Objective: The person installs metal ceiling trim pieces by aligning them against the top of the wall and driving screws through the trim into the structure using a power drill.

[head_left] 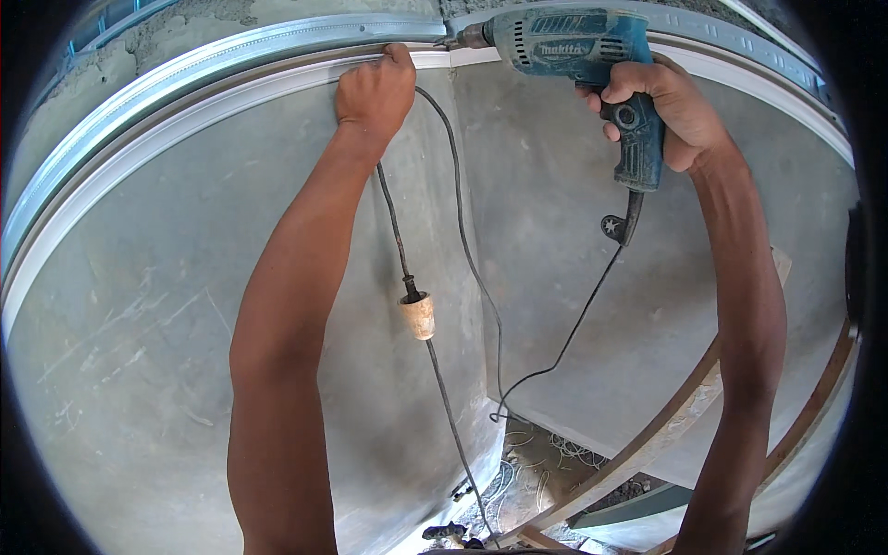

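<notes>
A dusty teal corded power drill (pixel 573 46) lies sideways at the top, its chuck pointing left. My right hand (pixel 671 106) is wrapped round its handle. The bit end meets the silver metal channel (pixel 277 44) close to the wall corner; its exact contact is too small to tell. My left hand (pixel 377 90) is closed against the white trim strip (pixel 185 129) under the channel, left of the bit. What its fingers pinch, if anything, is hidden. A dark power cord (pixel 460 199) runs behind that hand, and lower down hangs a pale cone-shaped connector (pixel 418 316).
Grey smooth walls (pixel 157 277) meet at a corner below the trim. At the lower right, a wooden beam (pixel 647 444) slants past my right forearm. Loose thin wires (pixel 573 450) and rubble lie on the floor at the bottom. The drill's cord droops across the corner.
</notes>
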Demonstrator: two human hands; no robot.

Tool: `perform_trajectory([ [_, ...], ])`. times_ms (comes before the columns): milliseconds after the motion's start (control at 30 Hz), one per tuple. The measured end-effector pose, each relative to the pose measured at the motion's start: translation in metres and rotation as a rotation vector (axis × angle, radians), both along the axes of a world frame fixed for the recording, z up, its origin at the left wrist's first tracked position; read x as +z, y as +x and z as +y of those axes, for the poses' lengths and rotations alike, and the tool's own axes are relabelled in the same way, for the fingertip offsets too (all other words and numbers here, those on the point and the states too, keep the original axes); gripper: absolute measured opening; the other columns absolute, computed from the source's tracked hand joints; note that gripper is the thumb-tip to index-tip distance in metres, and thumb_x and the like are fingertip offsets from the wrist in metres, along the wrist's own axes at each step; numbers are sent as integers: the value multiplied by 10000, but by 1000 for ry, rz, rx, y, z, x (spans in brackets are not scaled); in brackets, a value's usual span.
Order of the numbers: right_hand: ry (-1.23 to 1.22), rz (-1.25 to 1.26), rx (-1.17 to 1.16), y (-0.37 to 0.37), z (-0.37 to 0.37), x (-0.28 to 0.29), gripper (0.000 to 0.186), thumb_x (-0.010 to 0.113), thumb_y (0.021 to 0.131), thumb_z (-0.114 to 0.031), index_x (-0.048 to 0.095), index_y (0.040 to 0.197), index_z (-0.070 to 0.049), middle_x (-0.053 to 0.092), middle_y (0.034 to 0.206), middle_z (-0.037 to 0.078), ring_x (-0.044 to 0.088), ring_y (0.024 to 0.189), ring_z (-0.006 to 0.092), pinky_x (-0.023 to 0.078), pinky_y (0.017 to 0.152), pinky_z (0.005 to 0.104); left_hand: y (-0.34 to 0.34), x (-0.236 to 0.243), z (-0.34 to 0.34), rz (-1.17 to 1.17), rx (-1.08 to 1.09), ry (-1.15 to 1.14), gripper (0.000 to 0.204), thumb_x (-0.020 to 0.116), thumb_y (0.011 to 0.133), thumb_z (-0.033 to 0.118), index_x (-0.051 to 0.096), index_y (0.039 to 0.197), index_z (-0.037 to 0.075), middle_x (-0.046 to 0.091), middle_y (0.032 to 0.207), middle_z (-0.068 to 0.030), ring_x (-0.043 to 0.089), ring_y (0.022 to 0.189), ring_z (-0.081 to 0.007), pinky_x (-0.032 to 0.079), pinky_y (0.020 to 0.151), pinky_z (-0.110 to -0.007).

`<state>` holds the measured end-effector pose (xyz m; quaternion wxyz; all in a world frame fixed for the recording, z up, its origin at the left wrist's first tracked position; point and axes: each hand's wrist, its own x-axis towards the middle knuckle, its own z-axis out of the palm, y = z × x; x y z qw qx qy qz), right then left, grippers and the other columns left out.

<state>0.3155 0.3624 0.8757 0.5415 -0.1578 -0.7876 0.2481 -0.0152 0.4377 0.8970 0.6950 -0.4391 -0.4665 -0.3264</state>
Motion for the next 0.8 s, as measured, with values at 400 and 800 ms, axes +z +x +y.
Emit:
perform_trajectory([
  [400, -23, 37, 14, -16, -26, 8, 159, 666, 780, -107, 665, 900, -2, 648, 830, 81, 581, 644, 132, 525, 566, 276, 6, 20, -26, -70, -62, -123, 233, 584, 971, 283, 604, 987, 52, 731, 778, -171, 736, 703, -355, 582, 569, -478],
  [800, -5, 32, -14, -15, -30, 3, 138, 661, 781, -104, 662, 865, 6, 651, 823, 84, 579, 611, 140, 512, 575, 287, 7, 4, -27, -65, -131, -41, 242, 550, 1002, 303, 616, 947, 76, 724, 749, -133, 731, 684, -334, 565, 545, -473],
])
